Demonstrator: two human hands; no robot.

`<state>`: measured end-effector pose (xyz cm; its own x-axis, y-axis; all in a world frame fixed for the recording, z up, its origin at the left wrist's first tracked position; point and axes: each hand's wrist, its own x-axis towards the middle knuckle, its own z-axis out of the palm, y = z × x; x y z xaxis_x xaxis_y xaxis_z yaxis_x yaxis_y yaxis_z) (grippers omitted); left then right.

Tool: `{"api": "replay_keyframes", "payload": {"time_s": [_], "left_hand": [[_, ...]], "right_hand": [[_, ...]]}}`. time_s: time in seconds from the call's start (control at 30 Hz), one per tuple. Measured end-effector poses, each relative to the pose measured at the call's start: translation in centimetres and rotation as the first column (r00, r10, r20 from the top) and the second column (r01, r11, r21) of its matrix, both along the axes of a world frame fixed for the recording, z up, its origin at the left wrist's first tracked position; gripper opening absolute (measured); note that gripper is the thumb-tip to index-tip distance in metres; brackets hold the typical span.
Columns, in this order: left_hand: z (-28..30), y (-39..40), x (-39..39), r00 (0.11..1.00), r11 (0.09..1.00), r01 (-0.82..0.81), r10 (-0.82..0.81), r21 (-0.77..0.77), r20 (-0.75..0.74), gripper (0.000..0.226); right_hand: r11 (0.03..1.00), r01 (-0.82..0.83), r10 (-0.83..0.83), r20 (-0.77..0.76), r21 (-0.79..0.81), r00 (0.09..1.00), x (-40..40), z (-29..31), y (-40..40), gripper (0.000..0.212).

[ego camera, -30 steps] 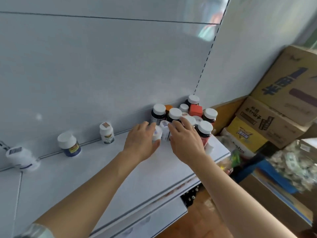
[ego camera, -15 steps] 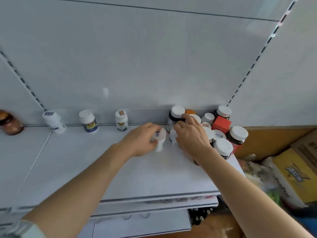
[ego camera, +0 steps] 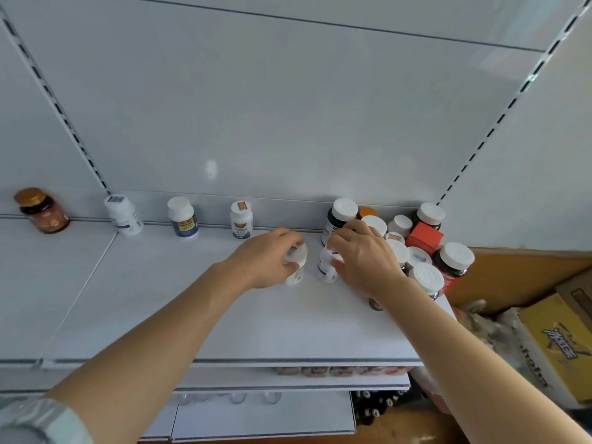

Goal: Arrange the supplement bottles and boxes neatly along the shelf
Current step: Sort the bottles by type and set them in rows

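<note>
Two bare hands reached forward over a white shelf (ego camera: 160, 299), each closed round its own small white bottle. The left hand (ego camera: 262, 261) had its fingers curled over the top of the left bottle (ego camera: 296, 267), which stood upright on the shelf. The right hand (ego camera: 362, 257) pinched the right bottle (ego camera: 326, 264) from above, and that bottle leaned a little towards the left hand. The two bottles stood just beside each other, apart, with a narrow gap between them, both long axes running roughly up and down.

The open stretch of the back row lay ahead of the left hand and to its left, so the left hand seemed the nearer one to set the next bottle in line.

Along the back wall, left of the hands, four containers stood spaced apart: a brown jar (ego camera: 43, 209) farthest left, then a white bottle (ego camera: 123, 214), a blue-labelled bottle (ego camera: 182, 216) and a small capped bottle (ego camera: 242, 219), the nearest to the left hand.

Right of and behind the right hand sat a tight cluster. About ten white-capped bottles showed there, though overlap made the count uncertain, among them a tall dark bottle (ego camera: 338, 219) just beyond the right fingertips. One red box (ego camera: 423, 238) sat among them, and an orange cap (ego camera: 366, 212) peeked out behind.

Cardboard boxes (ego camera: 551, 341) lay low, right of the right arm.
</note>
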<state>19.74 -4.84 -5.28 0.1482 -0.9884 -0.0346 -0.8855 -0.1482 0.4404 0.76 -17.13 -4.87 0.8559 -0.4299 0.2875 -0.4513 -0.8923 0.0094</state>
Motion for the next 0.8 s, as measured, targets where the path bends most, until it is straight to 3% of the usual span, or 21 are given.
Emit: {"api": "replay_keyframes", "payload": {"time_s": [0.17, 0.27, 0.37, 0.47, 0.63, 0.8], "left_hand": [[0.1, 0.4, 0.7, 0.996, 0.997, 0.081, -0.081, 0.011, 0.024, 0.030], [0.3, 0.3, 0.7, 0.998, 0.999, 0.042, -0.042, 0.018, 0.043, 0.032], [0.2, 0.4, 0.4, 0.999, 0.999, 0.003, -0.002, -0.032, 0.053, 0.049], [-0.4, 0.5, 0.0, 0.999, 0.998, -0.002, 0.000, -0.060, -0.040, 0.053], [-0.6, 1.0, 0.7, 0.981, 0.987, 0.160, -0.160, -0.010, -0.109, 0.049], [-0.4, 1.5, 0.9, 0.984, 0.995, 0.097, -0.097, -0.010, -0.148, 0.050]], "right_hand": [[0.998, 0.058, -0.060, -0.060, -0.036, 0.996, 0.1, 0.2, 0.6, 0.023], [0.997, 0.056, -0.054, -0.038, 0.049, 0.998, 0.1, 0.4, 0.9, 0.023], [0.982, 0.027, -0.024, -0.019, 0.187, 1.000, -0.1, 1.3, 1.3, 0.031], [0.963, 0.006, -0.006, -0.002, 0.271, 1.000, 0.1, 1.7, 1.5, 0.036], [0.942, -0.006, 0.009, -0.007, 0.334, 1.000, 0.2, 0.9, 2.8, 0.038], [0.916, 0.030, -0.032, -0.002, 0.401, 0.999, 0.3, 1.2, 3.4, 0.034]]}}
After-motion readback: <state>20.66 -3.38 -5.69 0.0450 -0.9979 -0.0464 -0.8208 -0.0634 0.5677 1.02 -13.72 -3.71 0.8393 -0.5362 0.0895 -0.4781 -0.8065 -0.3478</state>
